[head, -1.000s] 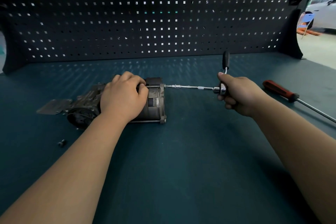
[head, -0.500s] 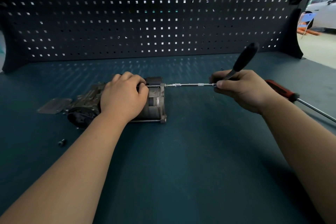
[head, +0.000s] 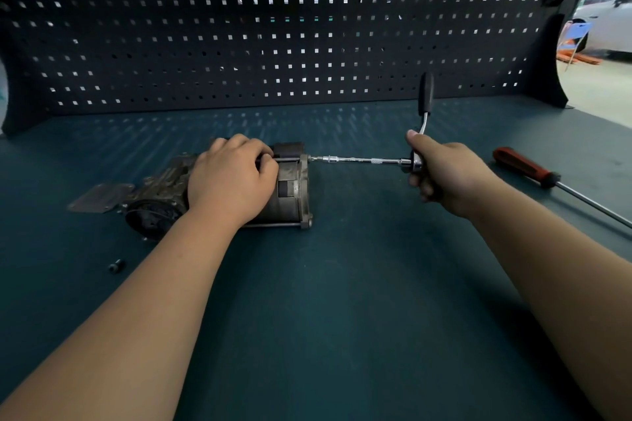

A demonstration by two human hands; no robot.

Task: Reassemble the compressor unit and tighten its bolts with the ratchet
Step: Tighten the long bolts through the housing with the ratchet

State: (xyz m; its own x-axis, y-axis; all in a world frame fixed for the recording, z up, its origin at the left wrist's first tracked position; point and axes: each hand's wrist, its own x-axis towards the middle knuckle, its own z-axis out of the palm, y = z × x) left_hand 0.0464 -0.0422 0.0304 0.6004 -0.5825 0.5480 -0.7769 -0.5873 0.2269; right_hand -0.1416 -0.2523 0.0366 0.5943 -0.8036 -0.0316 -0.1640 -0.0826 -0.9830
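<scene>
The compressor (head: 219,195) lies on its side on the bench (head: 342,318). The left hand (head: 229,181) presses down over it, fingers curled around its body, likely to stop it rolling. Right of the compressor, the right hand (head: 444,174) grips the ratchet (head: 419,162) at its head, its long extension (head: 359,160) reaching a bolt on the end plate, handle upright.

The left hand (head: 232,178) hides the compressor's (head: 290,188) top.
</scene>
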